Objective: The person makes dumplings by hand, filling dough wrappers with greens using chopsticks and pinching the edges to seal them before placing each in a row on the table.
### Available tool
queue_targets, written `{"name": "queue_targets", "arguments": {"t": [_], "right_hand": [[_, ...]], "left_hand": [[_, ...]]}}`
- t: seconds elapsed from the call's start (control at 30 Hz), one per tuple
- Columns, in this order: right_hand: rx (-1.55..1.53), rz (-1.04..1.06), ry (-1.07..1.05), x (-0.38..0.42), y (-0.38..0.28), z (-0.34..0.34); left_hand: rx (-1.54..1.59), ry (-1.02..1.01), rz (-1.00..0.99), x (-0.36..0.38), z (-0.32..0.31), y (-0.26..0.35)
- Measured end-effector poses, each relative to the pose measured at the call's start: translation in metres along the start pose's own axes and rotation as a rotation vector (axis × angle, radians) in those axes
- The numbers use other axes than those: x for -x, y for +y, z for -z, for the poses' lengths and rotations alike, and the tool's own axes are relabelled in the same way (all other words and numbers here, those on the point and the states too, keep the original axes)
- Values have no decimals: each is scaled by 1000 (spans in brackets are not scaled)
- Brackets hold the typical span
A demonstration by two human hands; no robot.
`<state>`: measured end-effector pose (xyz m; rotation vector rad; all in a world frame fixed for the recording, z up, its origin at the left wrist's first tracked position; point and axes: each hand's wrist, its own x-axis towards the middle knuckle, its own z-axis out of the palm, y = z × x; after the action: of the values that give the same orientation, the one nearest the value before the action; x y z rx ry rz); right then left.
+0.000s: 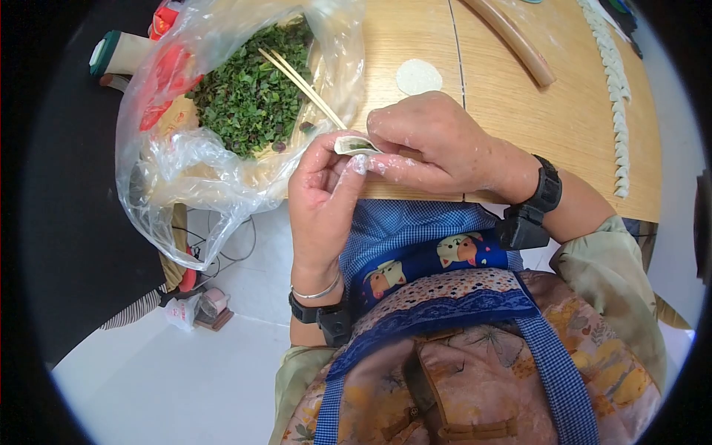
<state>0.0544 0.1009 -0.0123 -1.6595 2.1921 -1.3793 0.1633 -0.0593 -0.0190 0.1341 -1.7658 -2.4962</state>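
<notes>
A folded dumpling (354,146) with green filling showing in its opening is held between my two hands, above the table's front edge. My left hand (324,185) grips its left end between thumb and fingers, with flour on the thumb tip. On the other side, my right hand (434,144) pinches the right end, fingers curled in. Just beyond, a round dough wrapper (419,77) lies flat on the wooden table. Left of my hands, chopped greens (256,85) fill a clear plastic bag (141,185), and a pair of chopsticks (308,90) rests on them.
The wooden table (541,122) has a seam running away from me. A thick wooden rolling pin (512,41) lies at the back right. Along the right edge runs a row of finished dumplings (617,89). Cables (233,248) hang below the table at left.
</notes>
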Motion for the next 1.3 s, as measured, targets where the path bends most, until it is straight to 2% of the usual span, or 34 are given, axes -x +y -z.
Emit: {"name": "queue_targets", "arguments": {"t": [0.4, 0.5, 0.57, 0.7, 0.97, 1.2, 1.27, 1.3], "right_hand": [[54, 84, 63, -1, 2, -2], [-33, 58, 47, -1, 2, 0], [-69, 23, -38, -2, -1, 4], [-27, -11, -54, 0, -2, 4], [91, 64, 43, 1, 1, -3], [125, 112, 72, 0, 1, 0], [65, 22, -56, 0, -3, 8], [65, 22, -56, 0, -3, 8]], "left_hand": [[-27, 12, -5, 0, 0, -1], [-18, 12, -5, 1, 1, 0], [-25, 13, 14, 1, 1, 1], [-34, 3, 16, 1, 1, 1], [-209, -55, 20, 1, 3, 4], [-156, -10, 10, 2, 1, 4], [-155, -47, 11, 2, 2, 2], [-155, -47, 11, 3, 3, 2]]}}
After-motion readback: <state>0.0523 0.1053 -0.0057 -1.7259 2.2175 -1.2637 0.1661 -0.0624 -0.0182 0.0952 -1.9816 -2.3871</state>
